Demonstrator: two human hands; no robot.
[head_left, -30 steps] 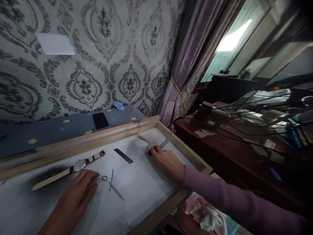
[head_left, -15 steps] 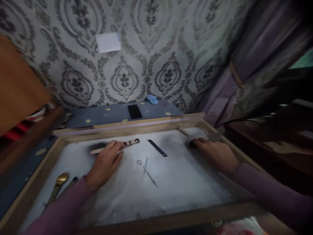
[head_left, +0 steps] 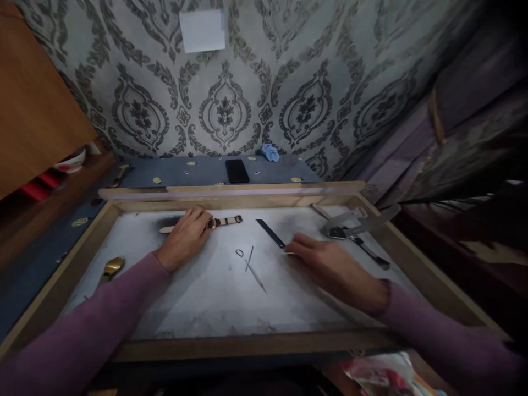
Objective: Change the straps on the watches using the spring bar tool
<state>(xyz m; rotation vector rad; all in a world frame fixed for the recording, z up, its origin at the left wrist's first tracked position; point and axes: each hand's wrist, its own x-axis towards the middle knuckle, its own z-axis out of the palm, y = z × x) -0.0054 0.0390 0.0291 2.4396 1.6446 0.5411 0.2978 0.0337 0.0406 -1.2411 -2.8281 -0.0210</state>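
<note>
My left hand (head_left: 185, 236) lies over a watch with a pale strap (head_left: 227, 221) near the back left of a wooden-framed tray (head_left: 231, 347), its fingers together around the watch's middle. My right hand (head_left: 334, 269) is over the tray's right half, fingertips at the near end of a flat dark strip (head_left: 270, 233); whether they grip it is unclear. Between the hands lie a thin pointed tool (head_left: 258, 279) and a small looped piece (head_left: 240, 253). Another watch with a dark strap (head_left: 371, 254) is at the right, beside clear plastic pieces (head_left: 350, 220).
A gold-coloured watch (head_left: 114, 266) lies at the tray's left. Behind the tray, a black phone (head_left: 237, 171) and a crumpled blue item (head_left: 270, 153) rest on a patterned blue cloth (head_left: 173, 171). A plastic bag (head_left: 381, 371) is below the front edge.
My right hand has left the dark-strapped watch and plastic pieces at the right and moved toward the dark strip. My left hand stays on its watch. The camera view has shifted.
</note>
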